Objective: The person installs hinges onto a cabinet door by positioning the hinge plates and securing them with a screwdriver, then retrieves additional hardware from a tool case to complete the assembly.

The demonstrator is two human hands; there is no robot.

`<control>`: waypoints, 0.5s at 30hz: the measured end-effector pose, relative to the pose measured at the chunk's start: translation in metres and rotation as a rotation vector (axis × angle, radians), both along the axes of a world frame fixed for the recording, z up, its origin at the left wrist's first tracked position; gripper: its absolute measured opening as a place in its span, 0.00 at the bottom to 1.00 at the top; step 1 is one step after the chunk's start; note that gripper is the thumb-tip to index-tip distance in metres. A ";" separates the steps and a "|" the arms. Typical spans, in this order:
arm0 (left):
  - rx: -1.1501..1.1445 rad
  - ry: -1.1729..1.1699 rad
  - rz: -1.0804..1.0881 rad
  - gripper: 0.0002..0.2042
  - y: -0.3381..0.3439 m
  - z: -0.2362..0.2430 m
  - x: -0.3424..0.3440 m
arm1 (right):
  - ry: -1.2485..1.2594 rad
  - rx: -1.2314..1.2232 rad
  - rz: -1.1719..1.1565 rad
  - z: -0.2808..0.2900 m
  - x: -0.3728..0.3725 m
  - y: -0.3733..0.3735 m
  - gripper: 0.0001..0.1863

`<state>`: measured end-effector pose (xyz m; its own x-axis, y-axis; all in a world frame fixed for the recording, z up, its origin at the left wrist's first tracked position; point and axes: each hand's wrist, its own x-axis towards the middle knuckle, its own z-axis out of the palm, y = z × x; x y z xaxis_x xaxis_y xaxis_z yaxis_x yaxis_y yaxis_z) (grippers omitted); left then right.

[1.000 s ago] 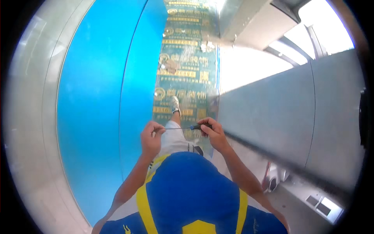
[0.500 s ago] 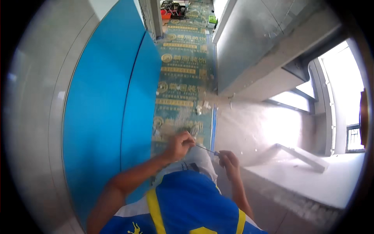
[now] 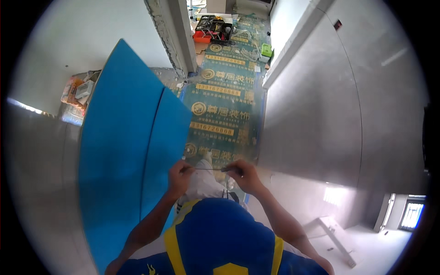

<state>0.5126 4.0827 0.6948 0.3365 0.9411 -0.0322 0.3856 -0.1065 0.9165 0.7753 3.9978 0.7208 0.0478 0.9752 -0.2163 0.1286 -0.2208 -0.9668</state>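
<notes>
In front of my body I hold a thin screwdriver (image 3: 209,169) level between both hands. My right hand (image 3: 247,177) is closed around its handle end. The far end of the slim metal shaft runs into the pinched fingers of my left hand (image 3: 179,178); its tip is hidden there. Just left of my left hand stands a tall blue panel (image 3: 117,133) with a dark vertical seam.
Green printed sheeting (image 3: 220,98) covers the corridor floor. Farther along lie an open black toolbox (image 3: 214,28) and a green box (image 3: 266,52). Grey wall panels (image 3: 311,114) line the right. A white angled strip (image 3: 337,240) lies at lower right.
My view has swung so more corridor shows ahead. Both hands have shifted left in view, and the screwdriver has gone from slanting to level. The grip stays the same.
</notes>
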 end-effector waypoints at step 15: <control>-0.241 0.297 -0.553 0.07 0.445 -0.075 0.244 | -0.427 -0.551 0.032 -0.086 0.276 0.321 0.19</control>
